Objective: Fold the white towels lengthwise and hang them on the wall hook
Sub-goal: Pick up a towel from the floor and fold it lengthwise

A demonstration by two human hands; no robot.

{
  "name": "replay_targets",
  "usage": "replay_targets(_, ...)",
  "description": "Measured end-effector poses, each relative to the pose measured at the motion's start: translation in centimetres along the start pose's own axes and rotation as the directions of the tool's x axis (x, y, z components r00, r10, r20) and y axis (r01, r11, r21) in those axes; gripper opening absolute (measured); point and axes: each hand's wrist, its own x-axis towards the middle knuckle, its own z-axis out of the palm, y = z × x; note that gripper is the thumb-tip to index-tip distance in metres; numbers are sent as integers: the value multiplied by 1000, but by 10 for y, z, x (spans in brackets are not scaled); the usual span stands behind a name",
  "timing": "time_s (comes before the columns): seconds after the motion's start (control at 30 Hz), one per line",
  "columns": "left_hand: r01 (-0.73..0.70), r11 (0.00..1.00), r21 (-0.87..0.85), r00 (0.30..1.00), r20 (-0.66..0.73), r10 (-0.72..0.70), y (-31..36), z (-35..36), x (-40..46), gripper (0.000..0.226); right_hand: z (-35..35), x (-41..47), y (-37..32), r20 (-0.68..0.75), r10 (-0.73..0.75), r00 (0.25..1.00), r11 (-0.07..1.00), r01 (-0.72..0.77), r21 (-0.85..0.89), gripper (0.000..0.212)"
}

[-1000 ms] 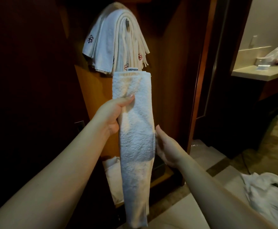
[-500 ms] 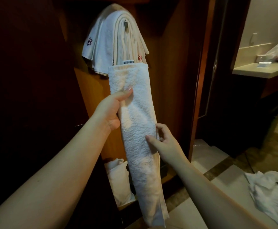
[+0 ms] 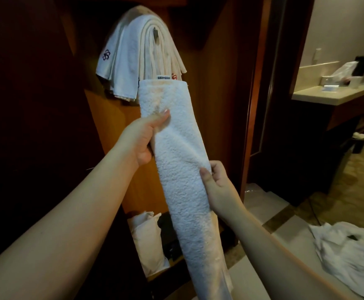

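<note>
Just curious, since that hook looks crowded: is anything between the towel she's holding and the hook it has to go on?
Yes. The hook already carries a thick bundle of hung towels draped over it, so only its tip shows. The folded towel, held by both hands, sits just below that bundle.

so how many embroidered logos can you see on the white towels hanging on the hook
2: a dark logo on the leftmost hanging white towel, and a red logo partly hidden behind the folded white terry towel. More may be hidden.
</note>
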Motion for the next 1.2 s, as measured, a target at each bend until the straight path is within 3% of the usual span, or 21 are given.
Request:
replay_targets(0.03, 11, 1000, -6, 1000, -8, -11, 1, 2, 1, 35, -1, 2, 0, -28, -2, 1000, 1000, 2, 20, 7)
replay_targets(0.1, 40, 999, -33, 999, -19, -41, 2, 6, 3, 28, -6, 5, -1, -13, 8, 1000, 991, -6, 132, 31)
replay_targets(0.2, 119, 991, -59, 992, -36, -121, 7, 13, 7, 22, -15, 11, 1, 246, 123, 961, 915, -206, 348, 95)
replay_targets(0.23, 148, 987, -56, 988, -42, -151, 8, 14, 9, 22, -18, 11, 1, 360, 176, 916, 881, -309, 357, 98)
replay_targets(0.3, 193, 980, -43, 979, -58, -196, 9, 16, 15, 19, -24, 13, 1, 507, 250, 825, 867, -423, 262, 71)
replay_targets(0.37, 218, 976, -26, 973, -76, -220, 9, 15, 22, 19, -30, 16, 1, 564, 291, 773, 878, -450, 163, 48)
replay_targets(0.5, 277, 961, -18, 951, -137, -276, 0, 8, 37, 39, -38, 18, -6, 595, 307, 743, 848, -497, 183, 37)
replay_targets(0.6, 323, 946, 1, 929, -192, -317, -10, 1, 48, 45, -38, 13, 0, 651, 343, 677, 739, -622, 259, 29)
replay_targets(0.63, 331, 944, -1, 924, -200, -325, -14, 0, 51, 41, -38, 10, 3, 675, 362, 643, 680, -678, 281, 33)
replay_targets(0.73, 360, 933, -11, 911, -211, -355, -27, -3, 57, 32, -35, -1, 10, 745, 380, 548, 564, -775, 283, 79)
replay_targets(0.83, 405, 914, -20, 890, -220, -399, -45, -8, 61, 39, -33, -7, 12, 799, 363, 480, 610, -770, 186, 90)
replay_targets(0.9, 426, 905, 0, 879, -236, -414, -57, -14, 64, 42, -33, -8, 10, 796, 374, 476, 695, -712, 99, 68)
replay_targets(0.97, 437, 899, 20, 875, -243, -419, -71, -20, 67, 36, -33, -8, 9, 777, 378, 504, 698, -706, 118, 52)
replay_targets(1.07, 443, 895, 52, 877, -233, -420, -98, -32, 68, 43, -36, -3, 2, 758, 344, 554, 598, -752, 278, 49)
replay_targets(1.2, 512, 847, -143, 850, -52, -523, -132, -53, 63, 54, -41, 13, -14, 704, 275, 654, 555, -706, 439, 55)
